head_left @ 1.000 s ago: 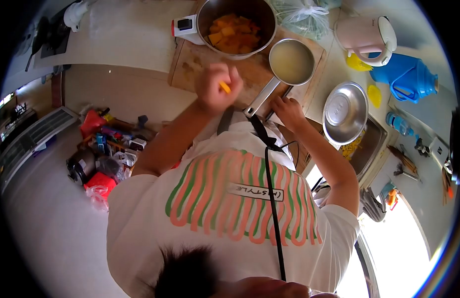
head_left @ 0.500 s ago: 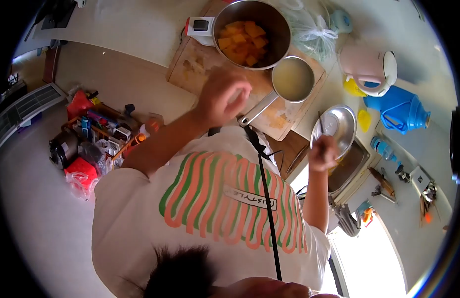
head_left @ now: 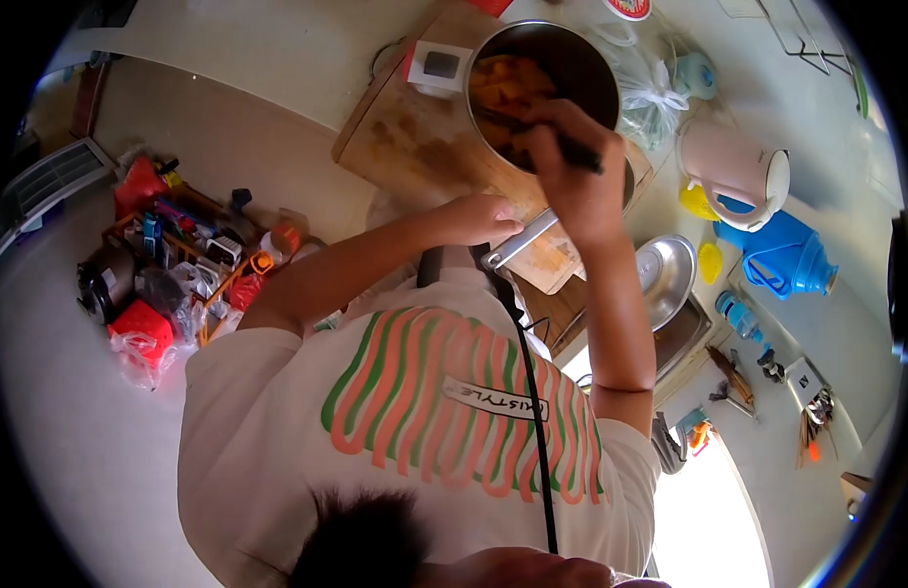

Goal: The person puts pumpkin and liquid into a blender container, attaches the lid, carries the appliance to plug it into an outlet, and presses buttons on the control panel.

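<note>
My right hand [head_left: 576, 181] is closed around a dark-handled utensil [head_left: 579, 155] and reaches over the rim of a deep metal pot [head_left: 596, 73]. The utensil's far end dips among orange chunks [head_left: 513, 80] in the pot; its tip is hidden, so I cannot tell its exact kind. Close to my body, my left hand [head_left: 475, 218] hovers loosely curled with nothing in it, near the handle of a small saucepan [head_left: 522, 238]. My right hand and forearm cover most of that saucepan. Both vessels are on a wooden cutting board [head_left: 405, 137].
To the right are a metal bowl [head_left: 669, 279] by the sink [head_left: 684, 338], a pink electric kettle [head_left: 733, 167], a blue thermos [head_left: 792, 260] and a plastic bottle [head_left: 738, 312]. A tied plastic bag [head_left: 655, 98] sits behind the pot. A cluttered rack [head_left: 199, 250] stands at left.
My right hand has moved from the metal bowl to the pot, carrying the utensil into the orange chunks. My left hand has lowered toward my body, nearer the saucepan handle. The view has shifted slightly.
</note>
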`<state>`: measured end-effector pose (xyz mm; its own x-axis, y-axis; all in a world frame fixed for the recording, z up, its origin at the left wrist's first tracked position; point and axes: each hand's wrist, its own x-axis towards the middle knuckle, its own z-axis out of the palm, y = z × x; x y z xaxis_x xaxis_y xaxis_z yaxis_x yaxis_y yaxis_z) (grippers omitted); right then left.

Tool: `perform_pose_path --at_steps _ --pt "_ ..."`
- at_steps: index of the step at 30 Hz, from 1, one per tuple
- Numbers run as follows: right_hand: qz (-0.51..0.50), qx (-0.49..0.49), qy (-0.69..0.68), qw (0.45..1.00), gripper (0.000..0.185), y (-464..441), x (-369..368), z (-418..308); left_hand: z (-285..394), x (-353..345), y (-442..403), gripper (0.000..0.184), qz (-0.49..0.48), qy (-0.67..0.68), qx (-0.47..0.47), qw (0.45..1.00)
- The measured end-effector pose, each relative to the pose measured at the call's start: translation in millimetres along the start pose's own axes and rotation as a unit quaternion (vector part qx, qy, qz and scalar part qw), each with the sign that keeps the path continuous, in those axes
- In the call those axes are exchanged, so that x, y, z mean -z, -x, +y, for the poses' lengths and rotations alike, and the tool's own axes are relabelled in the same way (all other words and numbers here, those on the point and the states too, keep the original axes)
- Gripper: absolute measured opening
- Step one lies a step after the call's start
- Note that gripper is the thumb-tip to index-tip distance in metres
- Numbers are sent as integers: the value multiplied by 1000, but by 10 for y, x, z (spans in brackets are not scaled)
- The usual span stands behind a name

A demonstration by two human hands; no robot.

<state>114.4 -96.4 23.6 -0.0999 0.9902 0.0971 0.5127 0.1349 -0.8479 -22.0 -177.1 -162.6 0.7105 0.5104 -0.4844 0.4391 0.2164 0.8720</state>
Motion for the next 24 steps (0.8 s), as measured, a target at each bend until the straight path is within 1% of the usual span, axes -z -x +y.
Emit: perform_pose_path --at_steps 1,2,3,4,5,6,9,11,12,13,14,15,17,18,19,20,21,23,24 --pt "5 -51 11 999 9 -15 58 -38 173 75 28 48 -25 -11 23 999" --pt "23 -75 7 997 10 -7 109 53 293 146 12 55 -112 46 56 991" --pt "43 -99 3 994 10 2 164 152 327 135 -2 54 -114 57 53 990" --pt "59 -103 24 993 10 10 215 175 365 110 -12 53 -115 68 49 990" --pt "63 -97 15 993 11 38 272 156 395 70 -12 52 -117 79 46 989" --pt "73 -103 -5 992 11 45 328 56 303 -52 -41 42 -135 166 26 976" --pt "126 -144 -64 979 12 -30 387 -223 335 -152 -31 31 -130 186 51 972" --pt "98 -100 -51 989 11 -68 306 -117 363 -215 -26 29 -110 169 60 978" --pt "57 -97 -31 993 9 -69 247 -17 389 -234 -6 30 -99 155 65 981" --pt "13 -76 49 996 7 -69 214 93 411 -250 11 30 -87 140 70 984" --pt "14 -75 77 994 6 -70 214 100 426 -261 21 32 -63 101 52 992" --pt "16 -75 105 992 6 -74 209 91 423 -251 31 31 -56 95 45 993" --pt "67 -101 63 991 6 -87 244 35 412 -227 45 30 -38 82 33 995" --pt "93 -115 43 988 7 -90 276 -30 403 -220 34 28 -48 128 45 990" --pt "93 -145 17 985 8 -116 299 -232 384 -216 13 27 -59 174 59 981" --pt "85 -146 -3 986 8 -92 305 -229 366 -221 -6 25 -70 219 72 971" --pt "78 -148 -24 986 9 -59 329 -219 353 -227 -16 24 -74 228 66 969" --pt "127 -139 -91 978 12 103 522 -344 318 -226 -47 22 -85 242 56 965" --pt "187 -148 -71 968 13 215 660 -481 262 -229 -87 21 -86 218 49 971"
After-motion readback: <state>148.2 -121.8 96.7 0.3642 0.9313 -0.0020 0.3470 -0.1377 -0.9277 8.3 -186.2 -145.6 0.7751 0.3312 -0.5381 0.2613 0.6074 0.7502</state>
